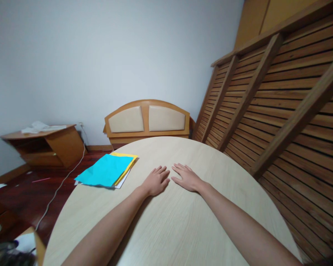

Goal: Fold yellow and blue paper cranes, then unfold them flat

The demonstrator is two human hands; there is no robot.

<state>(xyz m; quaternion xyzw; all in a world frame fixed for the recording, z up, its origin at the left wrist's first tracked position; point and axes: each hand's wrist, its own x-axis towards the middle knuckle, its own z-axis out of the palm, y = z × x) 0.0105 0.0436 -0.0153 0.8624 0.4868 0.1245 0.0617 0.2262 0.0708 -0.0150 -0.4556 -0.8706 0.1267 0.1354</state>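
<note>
Both my hands rest palm down on a round, pale wood-grain table (161, 229). My left hand (156, 181) lies near the middle of the tabletop with its fingers stretched out and holds nothing. Just right of it, a small gap away, my right hand (186, 177) is also flat, its fingers spread and nothing under them that I can see. To the left of my left hand lies a stack of paper sheets, with a bright blue sheet (107, 170) on top. Yellow paper (133, 159) and white paper (123, 181) stick out beneath it. Neither hand touches the stack.
A wooden headboard (145, 114) with cream panels stands behind the table. Large slatted wood panels (266, 96) lean along the right. On the left are a low wooden cabinet (63, 146) with white plastic on top, and a cable (58, 188) across the dark red floor.
</note>
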